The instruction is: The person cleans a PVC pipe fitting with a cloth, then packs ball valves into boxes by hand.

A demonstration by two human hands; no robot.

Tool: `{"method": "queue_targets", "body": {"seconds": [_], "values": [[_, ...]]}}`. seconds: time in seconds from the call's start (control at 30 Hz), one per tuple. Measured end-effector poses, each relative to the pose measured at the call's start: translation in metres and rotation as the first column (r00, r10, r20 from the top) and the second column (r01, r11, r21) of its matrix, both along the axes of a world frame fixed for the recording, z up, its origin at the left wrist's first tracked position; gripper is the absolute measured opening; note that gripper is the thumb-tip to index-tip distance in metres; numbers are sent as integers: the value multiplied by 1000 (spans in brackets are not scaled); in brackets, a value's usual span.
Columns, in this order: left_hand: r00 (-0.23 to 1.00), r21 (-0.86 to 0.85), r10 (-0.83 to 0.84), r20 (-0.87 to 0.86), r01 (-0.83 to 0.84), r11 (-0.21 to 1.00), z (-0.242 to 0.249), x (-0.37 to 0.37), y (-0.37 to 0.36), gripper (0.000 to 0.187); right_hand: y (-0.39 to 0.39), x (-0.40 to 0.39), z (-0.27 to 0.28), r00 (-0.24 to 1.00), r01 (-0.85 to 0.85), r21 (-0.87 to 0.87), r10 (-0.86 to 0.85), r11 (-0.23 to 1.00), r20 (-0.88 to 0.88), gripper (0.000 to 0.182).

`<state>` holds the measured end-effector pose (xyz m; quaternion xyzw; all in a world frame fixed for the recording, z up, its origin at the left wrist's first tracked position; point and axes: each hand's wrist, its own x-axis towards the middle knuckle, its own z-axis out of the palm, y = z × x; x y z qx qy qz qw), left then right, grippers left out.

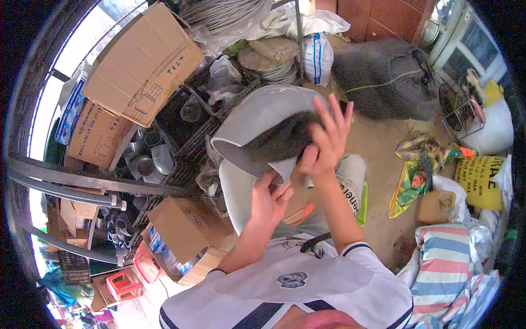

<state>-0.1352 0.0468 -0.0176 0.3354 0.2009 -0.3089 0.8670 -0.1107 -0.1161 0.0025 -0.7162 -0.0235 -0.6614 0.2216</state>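
The left hand (268, 200) pinches the lower edge of a grey hollow piece (274, 101), which we see at the frame's centre. The right hand (327, 137) spreads its fingers at the piece's right side; we cannot tell whether it grips. We find a cardboard box (139, 60) upper left.

From my remote screen I see reddish-brown panelling (381, 21). Dusty brown floor (379, 148) spreads in front of it. To the panelling's right I make out a white frame (450, 37) with panes of glass; left of the panelling stands a grey metal upright (299, 38). Much farther left of it, glaring daylight fills a barred opening (97, 28).
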Motion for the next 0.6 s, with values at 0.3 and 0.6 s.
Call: {"method": "queue_targets", "body": {"seconds": [0.3, 0.6], "values": [[986, -317, -98, 138, 137, 938, 0, 7, 24, 12, -43, 64, -244, 907, -121, 467, 289, 876, -306, 47], [912, 229, -275, 305, 210, 951, -2, 51, 29, 13, -55, -55, -152, 667, -214, 972, 712, -96, 217, 72]]}}
